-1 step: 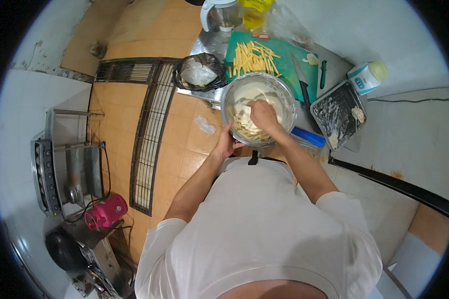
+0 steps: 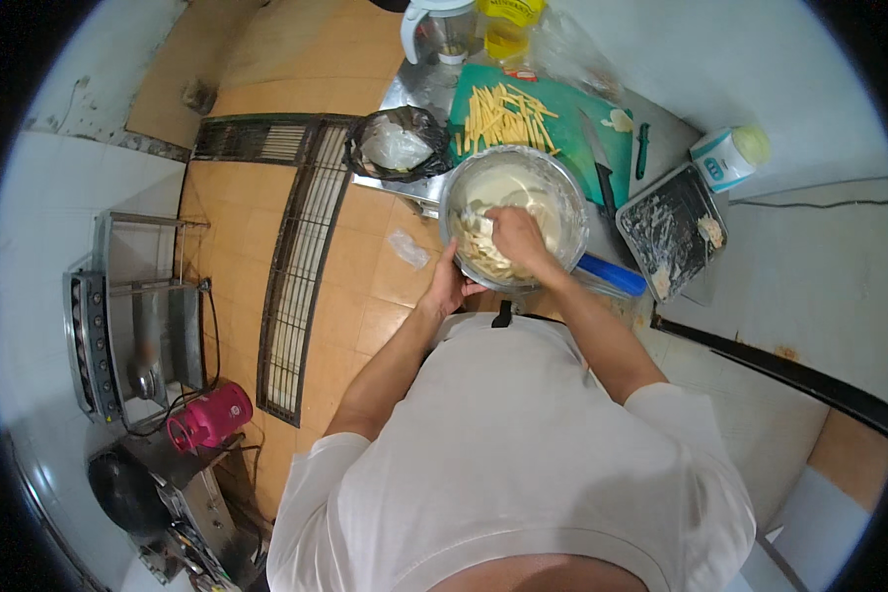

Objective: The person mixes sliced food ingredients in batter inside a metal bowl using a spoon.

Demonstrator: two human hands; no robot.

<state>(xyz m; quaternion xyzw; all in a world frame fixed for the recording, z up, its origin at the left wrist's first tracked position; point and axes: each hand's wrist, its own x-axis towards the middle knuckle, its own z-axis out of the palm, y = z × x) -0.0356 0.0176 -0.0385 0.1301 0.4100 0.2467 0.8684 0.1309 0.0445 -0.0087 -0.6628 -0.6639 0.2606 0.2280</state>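
Left hand grips a bowl while the right works inside it

The left hand (image 2: pixel 449 286) is clamped on the near left side of a metal bowl (image 2: pixel 576 212), its thumb up at the rim and its fingers under the side. The right hand (image 2: pixel 516 237) reaches down into the bowl, among cut strips (image 2: pixel 484 259) coated in a pale mix (image 2: pixel 508 187); its fingertips are hidden there, so I cannot tell whether they are apart or pressed together on anything. The bowl is in front of the person's waist, at the near edge of a metal table (image 2: pixel 414 91).

Just beyond it, a green cutting board (image 2: pixel 617 178) carries a pile of yellow strips (image 2: pixel 503 118) and a knife (image 2: pixel 598 156) with a black handle. To the left of the board sits a black plastic bag (image 2: pixel 358 163). On the right are a smeared tray (image 2: pixel 683 225) and a blue object (image 2: pixel 612 274) near the bowl. A jug (image 2: pixel 439 28) and a yellow container (image 2: pixel 506 39) stand at the far end. Farther off, a pink gas cylinder (image 2: pixel 217 412) is at lower left.
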